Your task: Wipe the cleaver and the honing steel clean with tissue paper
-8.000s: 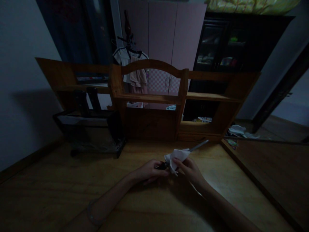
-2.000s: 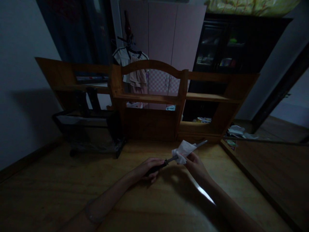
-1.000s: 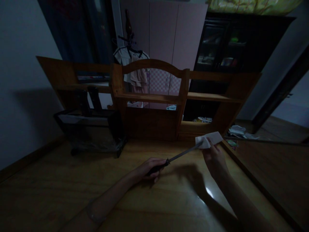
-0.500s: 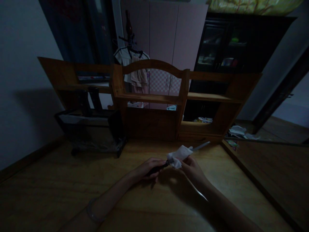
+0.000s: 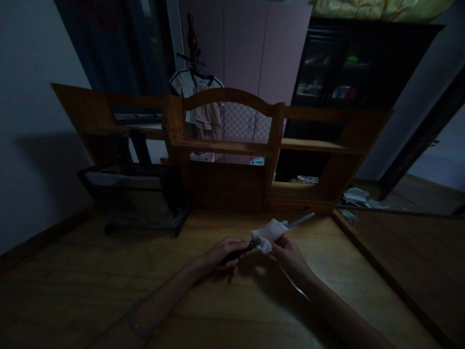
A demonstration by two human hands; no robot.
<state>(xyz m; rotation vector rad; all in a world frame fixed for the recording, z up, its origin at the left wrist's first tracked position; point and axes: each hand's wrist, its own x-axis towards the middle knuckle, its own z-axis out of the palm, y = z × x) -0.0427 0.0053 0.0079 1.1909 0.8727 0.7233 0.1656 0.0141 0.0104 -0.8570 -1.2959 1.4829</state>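
In the head view, my left hand [image 5: 229, 252] is closed around the black handle of what looks like a sharpening steel [image 5: 301, 220], a thin grey metal rod. Its tip points up and to the right. A crumpled white tissue [image 5: 271, 232] is wrapped around the rod just past the handle. My right hand [image 5: 286, 249] pinches the tissue against the rod from the right side. The part of the rod under the tissue is hidden. Both hands are just above the wooden tabletop [image 5: 203, 310].
A dark knife block [image 5: 145, 194] with two black-handled knives [image 5: 141, 148] stands at the left. Behind it runs a wooden shelf unit [image 5: 228, 150] along the table's far edge. A raised wooden rim [image 5: 385, 276] borders the right side. The room is dim.
The view has shifted very slightly. Both hands keep the same hold on the steel and the tissue, with hardly any movement.
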